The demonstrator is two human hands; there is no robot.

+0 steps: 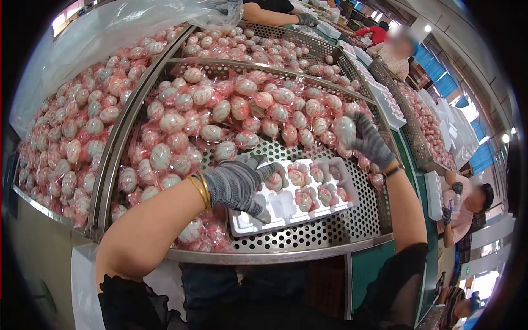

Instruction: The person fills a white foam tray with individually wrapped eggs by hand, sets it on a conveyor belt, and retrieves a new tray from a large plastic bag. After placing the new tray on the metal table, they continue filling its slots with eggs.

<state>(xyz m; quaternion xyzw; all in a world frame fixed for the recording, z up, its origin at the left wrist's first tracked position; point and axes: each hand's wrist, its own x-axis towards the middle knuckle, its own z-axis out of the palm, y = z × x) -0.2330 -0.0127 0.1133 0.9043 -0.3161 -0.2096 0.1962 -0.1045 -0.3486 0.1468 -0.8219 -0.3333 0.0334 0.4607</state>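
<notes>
And here's the right hand (371, 144), gloved in grey, thumb and fingers closed around one wrapped egg (345, 132), held up past the far right corner of the white tray (291, 221)! A dark band (393, 170) circles the wrist just below it.

Over to the left hand (236, 184), in a matching glove: it's spread wide, thumb well apart from the fingers, lying across the tray's left end. The tray itself runs out from under that palm to the right, its other end nearer the person than the right hand. Beside the left fingertips, look, red-printed eggs (304, 201) sit in two rows in the tray, the closest one right up against those fingers. Gold bangles (199, 192) ring the wrist behind.

Under it all, the perforated metal bin (366, 206); beyond both hands, a great glossy heap of wrapped eggs (239, 108), spilling round to the left hand's outer side. Further left of that hand, another load of eggs (69, 129) lies beneath a clear plastic sheet (71, 71). Well past the right hand, a co-worker in pink (465, 206) is at another line!
</notes>
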